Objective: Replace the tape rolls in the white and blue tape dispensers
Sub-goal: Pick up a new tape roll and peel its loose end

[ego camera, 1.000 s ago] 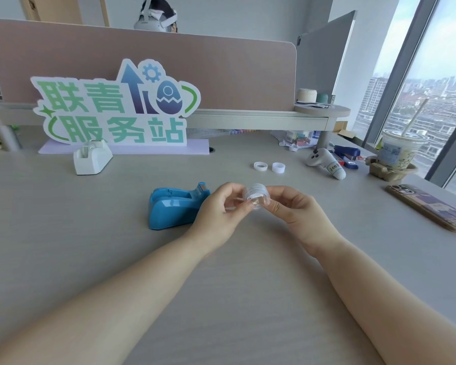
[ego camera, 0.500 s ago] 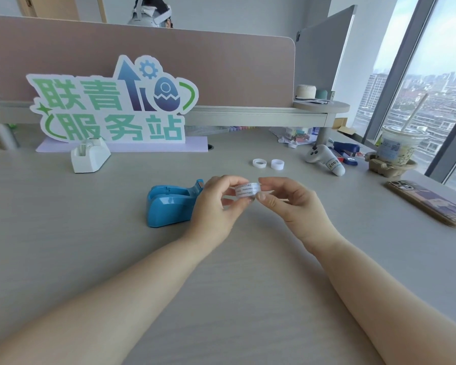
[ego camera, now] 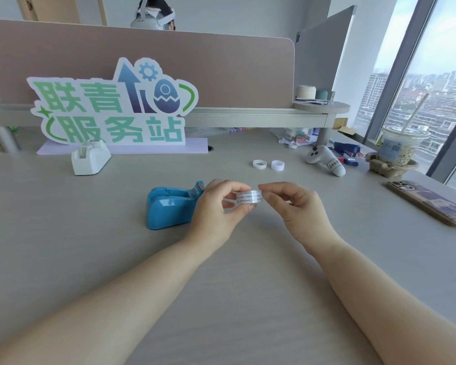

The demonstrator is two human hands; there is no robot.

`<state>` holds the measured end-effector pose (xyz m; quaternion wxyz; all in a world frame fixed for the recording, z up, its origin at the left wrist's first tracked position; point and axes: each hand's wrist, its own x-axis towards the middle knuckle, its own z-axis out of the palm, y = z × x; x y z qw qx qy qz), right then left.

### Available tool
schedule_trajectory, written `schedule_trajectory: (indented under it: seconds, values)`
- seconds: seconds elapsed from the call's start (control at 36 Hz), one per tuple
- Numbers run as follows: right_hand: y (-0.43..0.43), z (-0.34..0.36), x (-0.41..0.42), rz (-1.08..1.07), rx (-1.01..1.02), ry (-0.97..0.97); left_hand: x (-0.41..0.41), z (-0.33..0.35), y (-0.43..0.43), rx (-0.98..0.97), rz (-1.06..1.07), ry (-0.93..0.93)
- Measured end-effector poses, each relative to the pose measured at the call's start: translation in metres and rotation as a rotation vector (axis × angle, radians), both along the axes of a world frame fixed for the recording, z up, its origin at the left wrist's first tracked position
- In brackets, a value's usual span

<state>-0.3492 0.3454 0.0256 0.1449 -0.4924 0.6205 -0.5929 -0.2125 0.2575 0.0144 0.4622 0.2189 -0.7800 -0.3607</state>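
Risk: the roll [ego camera: 248,198] is small and clear, held off the bench [ego camera: 63,233] by fingertips only; a slip while hunting its free end would drop it, and a pulled end could stick to a finger.

Landmark: blue dispenser [ego camera: 173,205], its bay apparently empty. The white dispenser [ego camera: 90,159] stands far behind it, to its left.

Left hand [ego camera: 216,209], just right of the dispenser: fingers curled, pinching the roll. Right hand [ego camera: 294,205], further right: fingertips closed on the roll's right edge.
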Motion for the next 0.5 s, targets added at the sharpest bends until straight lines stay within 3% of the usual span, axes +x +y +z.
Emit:
schedule_trajectory:
  seconds: [0.22, 0.5]
  values:
    - [0.002, 0.007, -0.001, 0.028, 0.170, -0.278, 0.000, 0.000, 0.001, -0.101, 0.008, -0.036]
    - [0.000, 0.006, -0.001, 0.168, 0.246, -0.398, 0.010, 0.006, 0.002, -0.323, -0.007, -0.172]
